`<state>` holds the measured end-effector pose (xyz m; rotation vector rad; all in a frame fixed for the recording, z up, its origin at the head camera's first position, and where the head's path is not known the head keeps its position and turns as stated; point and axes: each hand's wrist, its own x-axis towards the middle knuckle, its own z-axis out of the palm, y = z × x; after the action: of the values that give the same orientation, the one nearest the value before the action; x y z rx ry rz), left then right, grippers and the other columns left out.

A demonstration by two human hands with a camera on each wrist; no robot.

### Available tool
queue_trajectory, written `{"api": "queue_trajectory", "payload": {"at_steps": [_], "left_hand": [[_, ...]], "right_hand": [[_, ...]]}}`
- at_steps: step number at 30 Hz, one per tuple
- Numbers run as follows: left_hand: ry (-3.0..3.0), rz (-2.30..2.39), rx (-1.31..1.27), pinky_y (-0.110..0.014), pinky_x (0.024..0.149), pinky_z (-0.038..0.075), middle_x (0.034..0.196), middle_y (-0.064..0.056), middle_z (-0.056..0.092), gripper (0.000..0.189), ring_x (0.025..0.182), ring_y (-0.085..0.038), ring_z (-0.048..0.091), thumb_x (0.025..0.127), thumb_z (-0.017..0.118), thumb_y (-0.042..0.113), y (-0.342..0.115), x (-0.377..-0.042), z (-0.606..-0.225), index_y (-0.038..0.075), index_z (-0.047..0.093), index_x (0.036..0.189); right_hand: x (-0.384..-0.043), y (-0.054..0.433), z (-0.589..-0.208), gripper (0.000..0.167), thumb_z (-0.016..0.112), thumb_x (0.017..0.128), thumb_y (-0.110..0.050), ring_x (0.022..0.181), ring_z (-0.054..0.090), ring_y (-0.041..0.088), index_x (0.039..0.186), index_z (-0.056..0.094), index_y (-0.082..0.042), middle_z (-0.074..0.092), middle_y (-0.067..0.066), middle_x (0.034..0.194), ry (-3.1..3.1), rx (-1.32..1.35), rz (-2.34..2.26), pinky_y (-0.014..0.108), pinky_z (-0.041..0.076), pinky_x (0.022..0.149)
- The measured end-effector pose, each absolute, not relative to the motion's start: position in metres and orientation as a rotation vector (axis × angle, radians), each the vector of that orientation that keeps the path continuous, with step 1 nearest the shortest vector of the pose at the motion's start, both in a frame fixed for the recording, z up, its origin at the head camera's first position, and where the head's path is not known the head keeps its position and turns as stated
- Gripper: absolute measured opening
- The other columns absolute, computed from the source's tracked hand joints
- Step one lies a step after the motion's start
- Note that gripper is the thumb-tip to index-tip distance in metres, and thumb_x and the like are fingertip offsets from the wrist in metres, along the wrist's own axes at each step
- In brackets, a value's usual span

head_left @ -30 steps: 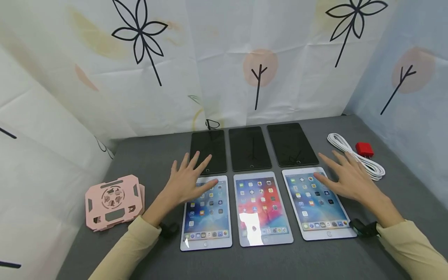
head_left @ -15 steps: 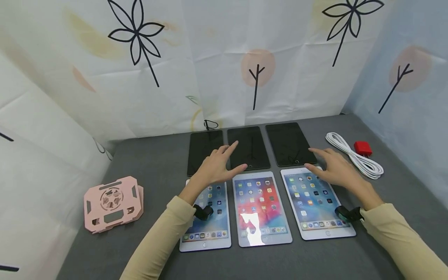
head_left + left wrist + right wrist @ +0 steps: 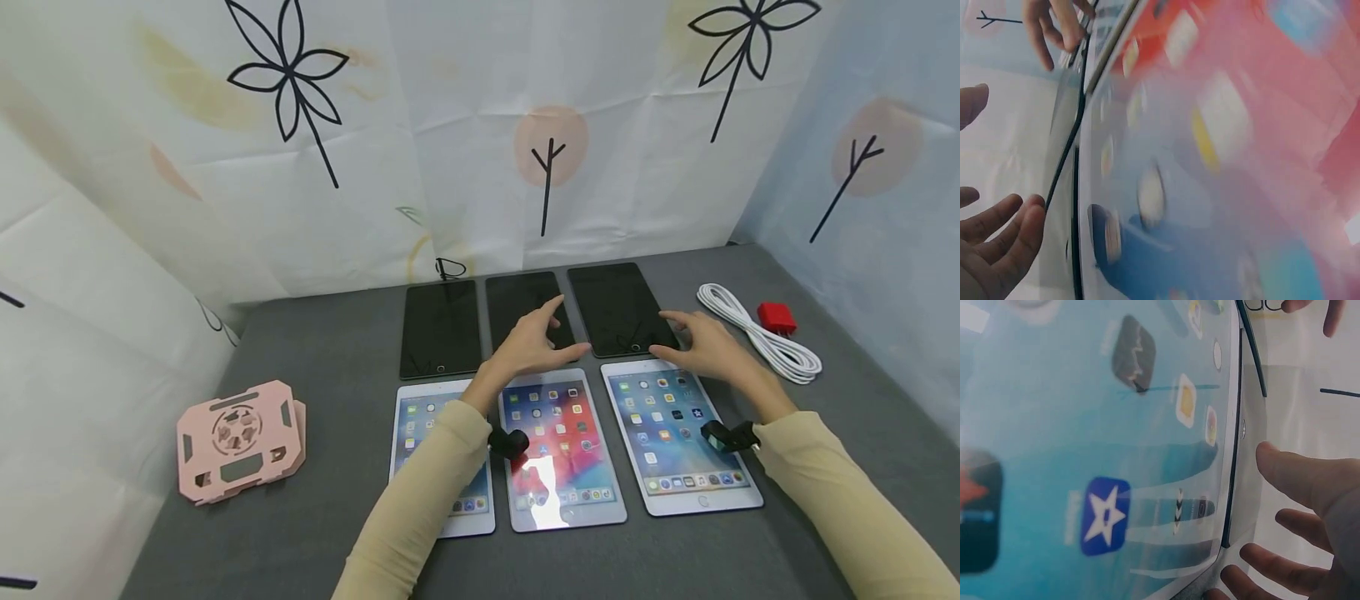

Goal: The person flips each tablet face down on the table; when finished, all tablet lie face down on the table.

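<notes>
Three dark-screened tablets lie in a back row; three lit white tablets lie in front. My left hand (image 3: 531,340) hovers over the middle dark tablet (image 3: 517,302), its thumb tip by the left edge of the right dark tablet (image 3: 617,304). At that tablet's right edge is my right hand (image 3: 707,348), thumb and forefinger spread. Contact with it cannot be made out. Below my left wrist lies the middle lit tablet (image 3: 562,467), large in the left wrist view. My right wrist is over the right lit tablet (image 3: 660,433). Neither hand holds anything.
The left dark tablet (image 3: 440,329) and left lit tablet (image 3: 420,417) lie left of my left hand, the latter partly hidden by my sleeve. A pink slotted stand (image 3: 238,442) sits far left. A coiled white cable (image 3: 757,333) and red charger plug (image 3: 777,317) lie right.
My left hand has swung right, from over the left tablets to between the middle and right dark ones. My right hand has shifted slightly left, its fingers less spread. The tablets stay put.
</notes>
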<state>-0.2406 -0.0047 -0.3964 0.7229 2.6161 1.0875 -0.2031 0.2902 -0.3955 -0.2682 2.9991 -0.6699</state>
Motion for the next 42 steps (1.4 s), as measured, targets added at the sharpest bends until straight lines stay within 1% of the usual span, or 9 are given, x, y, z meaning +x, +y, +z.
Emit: {"api": "queue_trajectory", "payload": {"at_steps": [3, 5, 11, 14, 18, 21, 26, 35, 42], "left_hand": [[2.599, 1.125, 0.67, -0.039, 0.097, 0.057, 0.145, -0.014, 0.058, 0.093, 0.114, -0.025, 0.07, 0.092, 0.071, 0.048, 0.012, -0.243, -0.399, 0.014, 0.023, 0.164], [2.606, 1.117, 0.645, -0.04, 0.102, 0.055, 0.143, -0.012, 0.058, 0.092, 0.122, -0.026, 0.065, 0.092, 0.072, 0.048, 0.021, -0.244, -0.402, 0.014, 0.024, 0.164], [2.621, 1.124, 0.581, -0.034, 0.102, 0.053, 0.14, -0.012, 0.058, 0.088, 0.117, -0.025, 0.064, 0.092, 0.074, 0.041, 0.042, -0.247, -0.412, 0.01, 0.03, 0.161], [2.667, 1.068, 0.541, -0.035, 0.106, 0.051, 0.142, -0.013, 0.058, 0.087, 0.125, -0.024, 0.058, 0.092, 0.075, 0.04, 0.049, -0.246, -0.414, 0.008, 0.033, 0.16], [2.725, 0.922, 0.532, -0.036, 0.111, 0.048, 0.15, -0.014, 0.05, 0.087, 0.131, -0.025, 0.056, 0.093, 0.074, 0.043, 0.055, -0.245, -0.417, 0.005, 0.033, 0.16], [2.755, 0.837, 0.541, -0.036, 0.112, 0.047, 0.154, -0.015, 0.044, 0.086, 0.132, -0.025, 0.056, 0.094, 0.073, 0.044, 0.058, -0.245, -0.417, 0.005, 0.033, 0.159], [2.768, 0.796, 0.544, -0.035, 0.113, 0.046, 0.156, -0.015, 0.043, 0.081, 0.133, -0.025, 0.055, 0.095, 0.072, 0.042, 0.058, -0.247, -0.417, 0.004, 0.036, 0.158], [2.772, 0.768, 0.549, -0.033, 0.102, 0.052, 0.151, -0.015, 0.045, 0.081, 0.112, -0.021, 0.059, 0.093, 0.073, 0.043, 0.057, -0.249, -0.419, 0.005, 0.04, 0.157], [2.791, 0.749, 0.54, -0.033, 0.1, 0.053, 0.151, -0.015, 0.046, 0.081, 0.114, -0.021, 0.059, 0.092, 0.075, 0.044, 0.058, -0.25, -0.419, 0.006, 0.042, 0.156]], "right_hand": [[-0.207, 0.291, -0.396, 0.076, 0.072, 0.093, -0.031, 0.104, 0.057, 0.048, 0.147, 0.041, 0.012, 0.054, 0.041, 0.127, 2.986, -0.255, -0.664, 0.062, 0.051, 0.086], [-0.209, 0.291, -0.396, 0.08, 0.074, 0.092, -0.033, 0.106, 0.057, 0.048, 0.148, 0.039, 0.014, 0.053, 0.042, 0.13, 2.965, -0.229, -0.662, 0.063, 0.051, 0.089], [-0.217, 0.294, -0.404, 0.091, 0.075, 0.089, -0.041, 0.118, 0.055, 0.055, 0.146, 0.038, 0.019, 0.054, 0.044, 0.132, 2.93, -0.159, -0.69, 0.067, 0.048, 0.098], [-0.22, 0.296, -0.407, 0.092, 0.075, 0.088, -0.041, 0.12, 0.054, 0.058, 0.145, 0.038, 0.021, 0.054, 0.046, 0.132, 2.914, -0.139, -0.716, 0.068, 0.047, 0.098], [-0.22, 0.296, -0.406, 0.093, 0.074, 0.09, -0.038, 0.124, 0.05, 0.059, 0.148, 0.032, 0.021, 0.049, 0.048, 0.135, 2.861, -0.089, -0.729, 0.069, 0.044, 0.102], [-0.22, 0.296, -0.404, 0.092, 0.074, 0.092, -0.037, 0.124, 0.05, 0.058, 0.148, 0.03, 0.022, 0.048, 0.048, 0.136, 2.839, -0.059, -0.724, 0.068, 0.043, 0.104], [-0.221, 0.297, -0.406, 0.091, 0.073, 0.093, -0.035, 0.124, 0.049, 0.056, 0.149, 0.029, 0.021, 0.046, 0.047, 0.137, 2.817, -0.016, -0.738, 0.068, 0.041, 0.106], [-0.221, 0.295, -0.407, 0.091, 0.073, 0.094, -0.034, 0.122, 0.047, 0.052, 0.151, 0.026, 0.02, 0.042, 0.045, 0.14, 2.759, 0.027, -0.834, 0.067, 0.039, 0.108], [-0.221, 0.292, -0.408, 0.089, 0.073, 0.094, -0.028, 0.116, 0.044, 0.049, 0.152, 0.024, 0.019, 0.041, 0.043, 0.139, 2.74, 0.062, -0.915, 0.066, 0.04, 0.108]]}}
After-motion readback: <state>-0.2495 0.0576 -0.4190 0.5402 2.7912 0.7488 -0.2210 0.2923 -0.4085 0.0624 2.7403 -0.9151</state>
